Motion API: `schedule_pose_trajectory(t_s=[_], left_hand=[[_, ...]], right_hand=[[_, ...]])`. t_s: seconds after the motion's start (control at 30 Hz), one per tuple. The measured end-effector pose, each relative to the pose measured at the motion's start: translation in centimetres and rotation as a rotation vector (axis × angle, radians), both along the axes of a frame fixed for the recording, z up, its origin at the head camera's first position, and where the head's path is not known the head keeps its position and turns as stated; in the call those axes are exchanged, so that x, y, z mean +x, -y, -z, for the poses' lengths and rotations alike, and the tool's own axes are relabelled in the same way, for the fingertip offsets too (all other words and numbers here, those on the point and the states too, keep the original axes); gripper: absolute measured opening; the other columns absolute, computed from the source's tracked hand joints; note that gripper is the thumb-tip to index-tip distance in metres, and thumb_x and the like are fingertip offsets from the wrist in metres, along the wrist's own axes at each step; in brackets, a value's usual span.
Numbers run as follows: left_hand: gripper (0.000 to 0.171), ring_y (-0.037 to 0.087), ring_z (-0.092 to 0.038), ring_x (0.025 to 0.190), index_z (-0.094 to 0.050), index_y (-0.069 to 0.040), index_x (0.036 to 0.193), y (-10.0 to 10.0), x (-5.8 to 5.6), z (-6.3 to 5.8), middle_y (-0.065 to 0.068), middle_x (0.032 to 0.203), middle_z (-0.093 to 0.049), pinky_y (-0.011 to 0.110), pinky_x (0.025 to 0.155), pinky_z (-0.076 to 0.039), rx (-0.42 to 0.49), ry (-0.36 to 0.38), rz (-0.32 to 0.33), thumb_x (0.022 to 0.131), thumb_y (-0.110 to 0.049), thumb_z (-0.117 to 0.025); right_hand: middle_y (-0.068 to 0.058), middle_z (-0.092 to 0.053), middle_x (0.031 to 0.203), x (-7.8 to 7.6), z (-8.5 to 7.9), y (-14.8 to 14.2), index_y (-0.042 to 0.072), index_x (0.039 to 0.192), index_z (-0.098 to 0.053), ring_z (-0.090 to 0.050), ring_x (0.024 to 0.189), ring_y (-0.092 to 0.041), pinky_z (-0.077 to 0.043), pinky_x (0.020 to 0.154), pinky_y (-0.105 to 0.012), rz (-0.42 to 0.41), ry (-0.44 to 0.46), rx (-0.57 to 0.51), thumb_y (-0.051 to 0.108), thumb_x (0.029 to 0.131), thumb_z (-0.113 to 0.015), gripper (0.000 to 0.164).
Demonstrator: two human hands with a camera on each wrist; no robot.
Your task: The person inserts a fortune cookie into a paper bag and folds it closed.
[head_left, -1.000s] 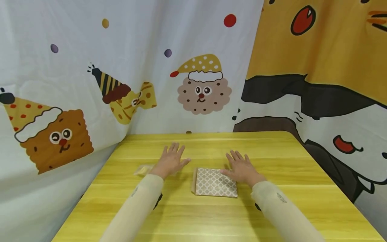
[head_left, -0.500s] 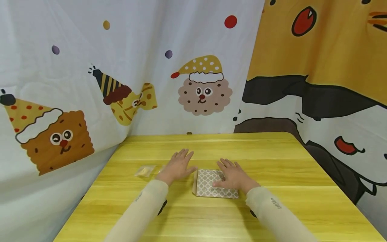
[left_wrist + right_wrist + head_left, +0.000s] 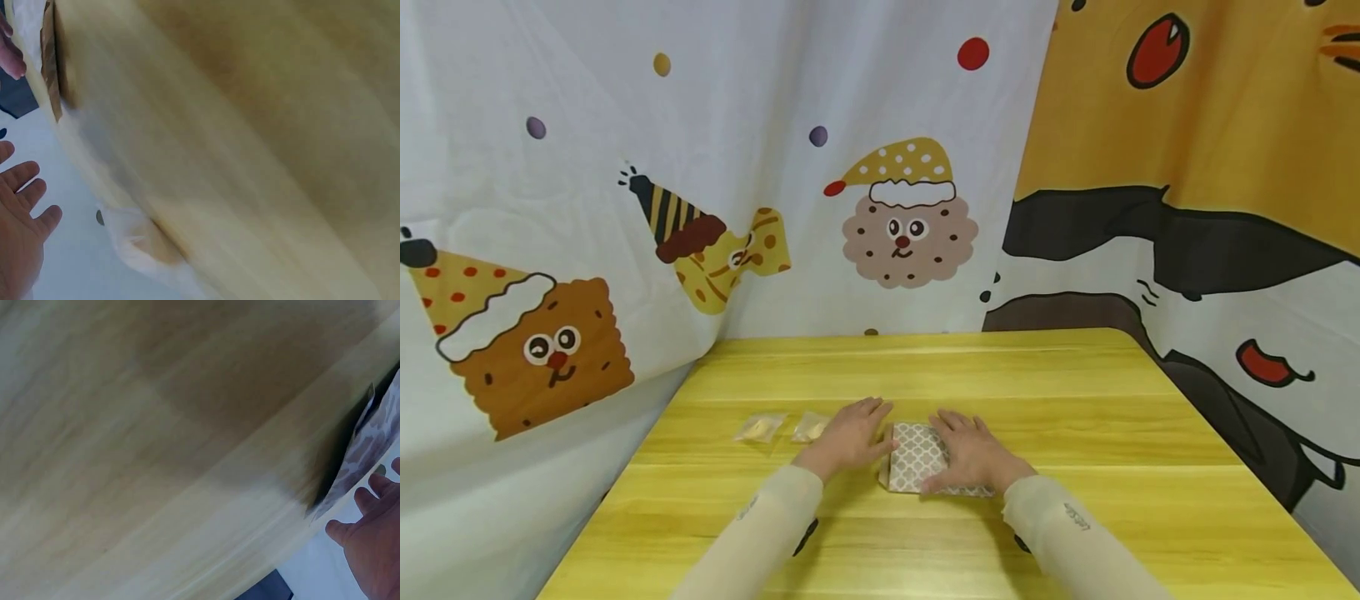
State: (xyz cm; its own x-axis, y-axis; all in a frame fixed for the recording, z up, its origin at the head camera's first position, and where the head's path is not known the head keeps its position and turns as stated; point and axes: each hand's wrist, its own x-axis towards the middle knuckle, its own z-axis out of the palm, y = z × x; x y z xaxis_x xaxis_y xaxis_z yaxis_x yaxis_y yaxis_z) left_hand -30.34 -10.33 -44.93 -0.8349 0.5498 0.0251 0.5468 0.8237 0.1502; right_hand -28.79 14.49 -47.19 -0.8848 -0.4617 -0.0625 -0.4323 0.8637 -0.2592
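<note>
A flat, folded cardboard box [image 3: 913,458] with a grey and white lattice pattern lies on the table, its brown edge [image 3: 50,69] facing left. My right hand [image 3: 972,458] is over the box's right part with fingers spread, hiding some of it. In the right wrist view that hand [image 3: 375,544] appears beside the patterned side [image 3: 365,450], apparently slightly above it. My left hand [image 3: 852,437] hovers by the box's left edge, fingers extended, holding nothing. Just left of it lie two small clear packets with pale yellow contents, a left packet [image 3: 762,428] and a right packet [image 3: 808,427].
The yellow wood-grain table [image 3: 865,533] runs back to a white cartoon-printed curtain [image 3: 760,100]. Another curtain area with orange and dark shapes [image 3: 1112,133] stands along the right side.
Both hands have come nearer the person and closer together. My right hand now covers more of the box. My left hand has moved right, uncovering the second packet.
</note>
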Motion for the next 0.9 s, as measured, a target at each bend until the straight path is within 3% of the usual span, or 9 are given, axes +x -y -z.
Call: schedule_pose_trajectory(t_s=[0.27,0.63,0.9], left_hand=[[0.068,0.029,-0.029,0.145,-0.036,-0.014,0.155,0.1,0.6,1.2,0.010,0.156,-0.036,0.051,0.117,-0.025,-0.052,0.034,0.039,0.101,-0.052,-0.051],[0.058,0.028,-0.027,0.146,-0.039,-0.019,0.154,0.5,1.0,2.6,0.011,0.157,-0.034,0.049,0.119,-0.019,-0.174,0.034,0.023,0.105,-0.049,-0.042],[0.058,0.029,-0.024,0.147,-0.037,-0.020,0.155,0.7,1.0,2.9,0.010,0.159,-0.031,0.050,0.119,-0.017,-0.187,0.032,0.027,0.105,-0.050,-0.038]], right_hand=[[-0.017,-0.033,0.155,0.0,0.8,0.0,0.005,0.155,-0.032,-0.030,0.142,-0.036,-0.017,0.115,-0.061,0.029,0.038,-0.040,0.080,0.061,-0.075,0.127],[-0.017,-0.033,0.153,-0.1,1.0,-0.2,0.001,0.153,-0.033,-0.031,0.140,-0.038,-0.024,0.116,-0.054,0.041,0.050,-0.037,0.079,0.058,-0.077,0.131],[-0.014,-0.039,0.148,-0.5,1.1,-0.5,0.001,0.150,-0.040,-0.036,0.136,-0.036,-0.033,0.110,-0.051,0.067,0.039,-0.098,0.078,0.064,-0.075,0.120]])
